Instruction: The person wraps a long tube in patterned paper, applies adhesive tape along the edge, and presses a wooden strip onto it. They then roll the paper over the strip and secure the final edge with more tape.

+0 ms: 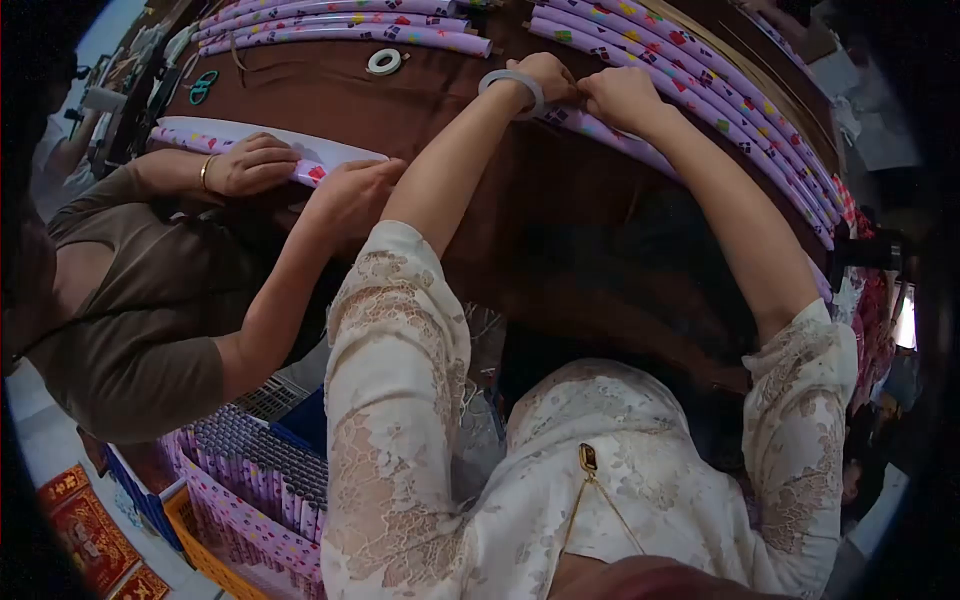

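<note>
My left hand and my right hand meet on a long purple tube wrapped in patterned paper, lying on the brown table. Both hands pinch the tube's wrapping close together. A pale bangle sits on my left wrist. Several more wrapped purple tubes lie side by side beyond my hands.
A co-worker in a brown shirt at left presses both hands on another tube and white paper. A tape roll, scissors and more tubes lie at the far side. A box of rolled tubes stands below the table.
</note>
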Demonstrator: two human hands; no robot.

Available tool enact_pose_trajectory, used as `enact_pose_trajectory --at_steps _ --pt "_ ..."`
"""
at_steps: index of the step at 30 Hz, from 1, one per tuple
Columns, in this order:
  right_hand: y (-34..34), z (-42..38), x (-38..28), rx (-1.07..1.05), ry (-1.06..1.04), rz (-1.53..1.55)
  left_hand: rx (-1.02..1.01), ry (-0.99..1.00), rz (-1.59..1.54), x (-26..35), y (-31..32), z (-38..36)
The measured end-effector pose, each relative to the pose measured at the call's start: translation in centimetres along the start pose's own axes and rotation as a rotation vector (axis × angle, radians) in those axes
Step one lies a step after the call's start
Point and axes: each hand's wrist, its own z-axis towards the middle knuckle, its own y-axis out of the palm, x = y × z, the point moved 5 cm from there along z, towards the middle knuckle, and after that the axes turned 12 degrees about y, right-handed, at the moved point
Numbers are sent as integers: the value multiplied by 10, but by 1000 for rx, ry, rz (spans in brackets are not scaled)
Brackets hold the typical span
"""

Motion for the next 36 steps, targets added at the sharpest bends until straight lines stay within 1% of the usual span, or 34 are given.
enact_pose_trajectory --at_steps 2,5,9,11,12,13,22,27,30,31,35,36 --pt "-3 -6 1 32 -29 21 3 17 4 0 1 -2" --pt "-5 -10 3 70 -60 -27 16 92 50 6 -4 -1" --pt "-6 -15 0 137 -89 -11 21 83 57 4 -4 -3" --pt "-4 -14 2 97 -57 -38 -18 113 81 5 -1 -2" --pt "-5 -15 3 98 -62 9 42 111 72 4 -1 -1" --pt "-4 -15 4 99 -64 8 44 110 72 1 1 1" --pt "-3 -16 9 120 -29 75 12 122 107 4 0 0" --pt "-5 -20 9 118 -4 117 10 119 75 7 -2 -3" --pt "-9 -22 16 174 -36 175 14 152 56 3 2 -1" --pt "-6 -20 23 91 19 166 31 185 54 0 3 1" --pt "-21 -32 41 117 75 286 0 208 31 8 -3 -4" --pt "-27 -38 47 118 89 289 -5 182 20 10 -3 -5"
